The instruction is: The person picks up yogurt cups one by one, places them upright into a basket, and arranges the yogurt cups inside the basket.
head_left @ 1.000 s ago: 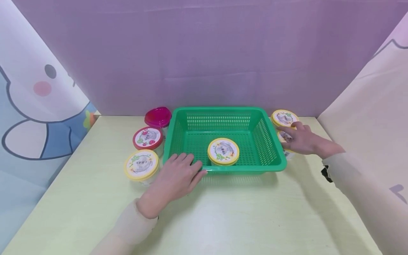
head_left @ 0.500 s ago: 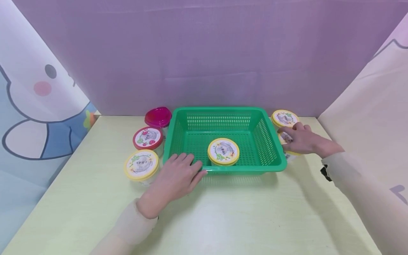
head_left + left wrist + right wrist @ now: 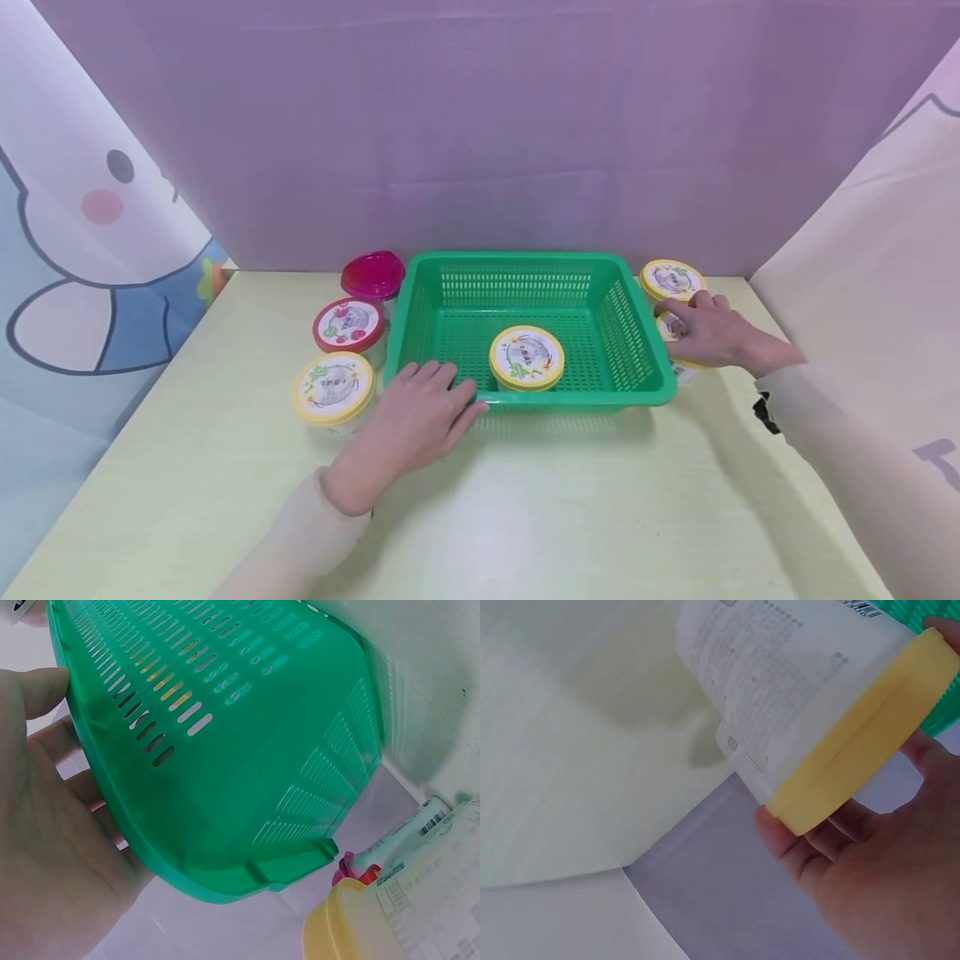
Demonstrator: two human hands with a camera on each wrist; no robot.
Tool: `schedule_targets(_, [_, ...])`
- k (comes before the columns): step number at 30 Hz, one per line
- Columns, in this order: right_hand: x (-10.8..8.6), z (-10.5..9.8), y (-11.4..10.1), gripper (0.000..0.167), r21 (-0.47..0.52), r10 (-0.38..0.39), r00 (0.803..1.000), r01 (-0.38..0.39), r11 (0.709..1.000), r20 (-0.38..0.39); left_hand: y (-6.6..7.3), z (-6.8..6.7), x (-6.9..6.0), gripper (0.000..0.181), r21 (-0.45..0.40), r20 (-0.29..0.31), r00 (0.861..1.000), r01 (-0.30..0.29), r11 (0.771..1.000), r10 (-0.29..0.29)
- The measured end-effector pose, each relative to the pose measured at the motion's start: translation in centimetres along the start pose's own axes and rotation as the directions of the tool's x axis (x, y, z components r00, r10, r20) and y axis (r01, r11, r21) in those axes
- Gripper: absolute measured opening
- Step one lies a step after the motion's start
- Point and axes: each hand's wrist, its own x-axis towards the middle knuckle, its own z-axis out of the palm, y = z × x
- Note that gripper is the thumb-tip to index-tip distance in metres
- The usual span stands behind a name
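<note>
In the head view, my left hand (image 3: 423, 412) holds the front left rim of a green plastic basket (image 3: 581, 398). The left wrist view has the fingers passing behind that rim and the thumb (image 3: 46, 688) against it. One tub with a yellow lid (image 3: 527, 358) stands upright inside the basket. Just right of the basket, my right hand (image 3: 708, 333) grips another yellow-lidded tub (image 3: 673, 327) by its lid, partly hiding it. Up close, the right wrist view gives this tub's yellow lid (image 3: 862, 735) between thumb and fingers, with its white printed side below.
Behind the gripped tub stands one more yellow-lidded tub (image 3: 672, 279). Left of the basket are a yellow-lidded tub (image 3: 333, 389), a red-lidded tub (image 3: 348, 325) and a container with a magenta top (image 3: 372, 275). A purple cloth (image 3: 495, 125) hangs behind the table (image 3: 480, 517).
My right hand closes more around the tub's lid, and the tub shifts slightly rightward and toward the front. My left hand and the basket keep their place.
</note>
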Motion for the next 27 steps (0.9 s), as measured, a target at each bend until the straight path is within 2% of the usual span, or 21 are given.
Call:
schedule_targets(11, [-0.4,-0.3,0.3,0.056,0.003,-0.028,0.999,0.028,1.0,-0.028,0.1,-0.2,0.0,0.027,-0.001,0.006,1.0,0.002,1.0,-0.002])
schedule_targets(20, [-0.5,-2.2,0.1,0.055,0.029,-0.032,0.996,0.035,0.999,-0.083,0.1,-0.3,0.0,0.026,-0.006,0.017,1.0,0.007,1.0,-0.007])
schedule_targets(27, [-0.4,-3.3,-0.4,0.055,-0.005,-0.058,0.991,0.058,0.998,-0.118,0.1,-0.2,0.0,0.027,-0.011,0.03,0.999,0.016,1.0,-0.016])
